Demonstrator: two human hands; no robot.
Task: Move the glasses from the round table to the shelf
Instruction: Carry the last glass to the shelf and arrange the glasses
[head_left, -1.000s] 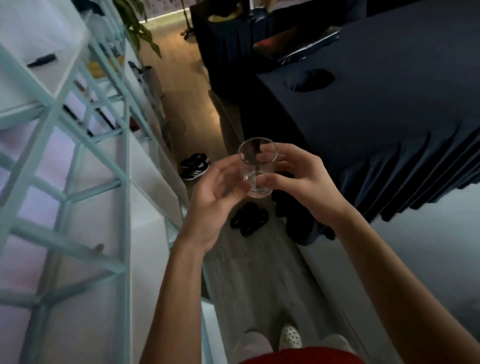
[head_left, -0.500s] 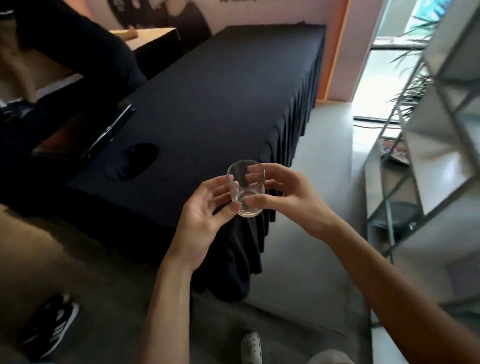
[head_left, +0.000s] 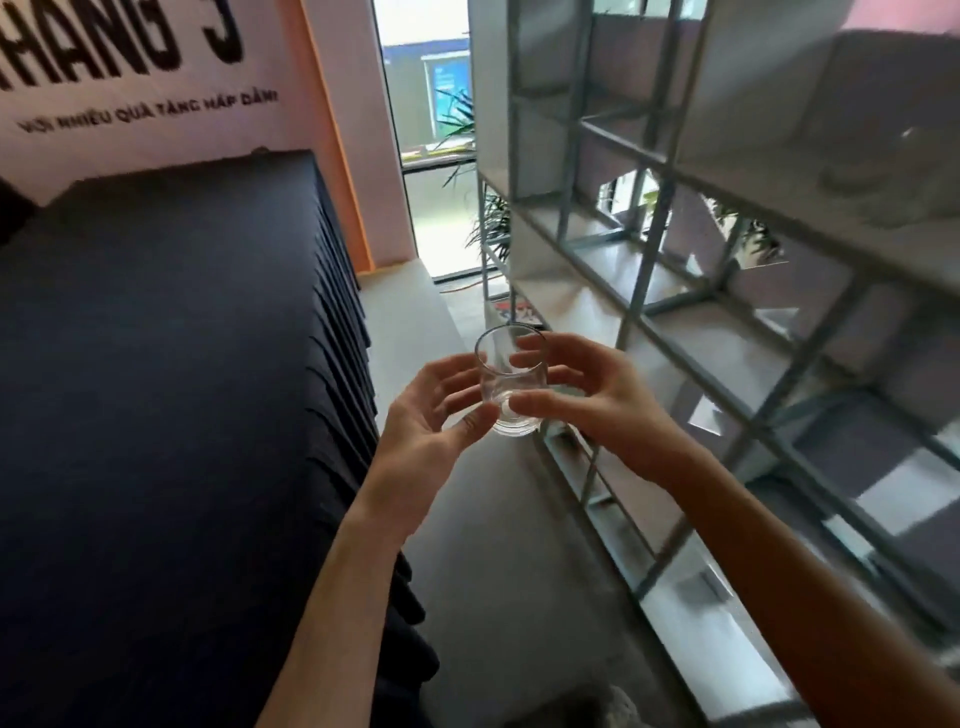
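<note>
Shelf (head_left: 649, 291) now nearer, one glass (head_left: 511, 384) upright, fingers (head_left: 448, 373) of left hand (head_left: 431, 431) and right hand (head_left: 597, 410) grasping it.

The shelf (head_left: 649, 270) smears into blur toward the right edge, which cuts it off as does the top, the wall lettering (head_left: 119, 47) is clipped at the top-left corner, and the right hand's (head_left: 597, 410) thumb covers part of the glass's (head_left: 511, 382) lower wall.
</note>
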